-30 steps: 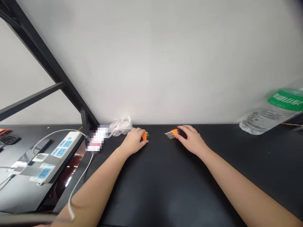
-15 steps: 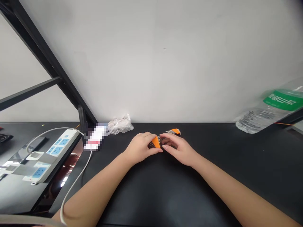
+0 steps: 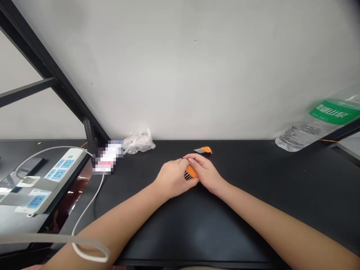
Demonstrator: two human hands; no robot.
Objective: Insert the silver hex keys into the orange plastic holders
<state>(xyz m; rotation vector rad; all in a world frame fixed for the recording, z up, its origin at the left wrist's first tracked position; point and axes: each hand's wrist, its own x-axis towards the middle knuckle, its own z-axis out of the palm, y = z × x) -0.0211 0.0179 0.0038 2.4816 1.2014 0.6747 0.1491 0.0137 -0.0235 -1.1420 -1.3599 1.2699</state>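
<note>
The orange holder (image 3: 192, 171) is in the person's hands, low in front of the wall (image 3: 182, 75) and over the middle of the black counter (image 3: 197, 228). Its visible face is a flat, bright, plain orange, partly covered by fingers. On its left side a row of thin metal rods (image 3: 188, 176) shows as slanting parallel stripes, light against dark. The rods' far ends are hidden, and it is unclear whether the holder touches the counter.

The left hand (image 3: 173, 179) is clamped on the orange holder, with its thumb along the near edge and its fingers over the far left part. The right hand (image 3: 210, 175) curls around the right side, touching the holder; its thumb and fingertips gather at the far edge, against the left hand's fingers. Whether they pinch the holder cannot be told.

Just beyond the hands, a second orange holder (image 3: 206, 149) lies flat on the counter, its silvery rods pointing left and short bent ends showing at its right.

Farther left, near the wall, sits a crumpled clear plastic bag (image 3: 140, 142), with a pixelated white item (image 3: 109, 157) just beside it. A white power strip (image 3: 60, 174) with blue sockets lies at the left, and a pale cable (image 3: 89, 206) loops toward the near left. At the far right, a large clear bottle (image 3: 305, 133) with a green label (image 3: 334, 111) is tilted on its side.
</note>
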